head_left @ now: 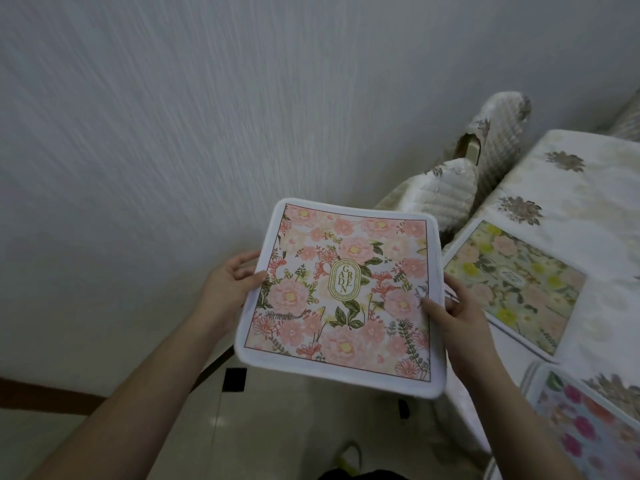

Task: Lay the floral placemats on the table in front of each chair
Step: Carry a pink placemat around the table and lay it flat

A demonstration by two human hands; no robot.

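Room: white textured wall (173, 116), tiled floor (277, 427).
Worktop (588, 202): cloth-covered, carrying yellow placemat (512, 285) and bright pink placemat (588, 427).
Left hand (228, 285): pinches pink placemat (343, 296) edge.
Right hand (457, 313): pinches opposite edge.

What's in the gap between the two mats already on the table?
In the head view, only bare floral tablecloth shows between the yellow-flowered placemat and the bright pink placemat.

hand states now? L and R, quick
Left hand: holds the left edge of the pink placemat, thumb on top.
Right hand: holds the same placemat's right edge, thumb on top.
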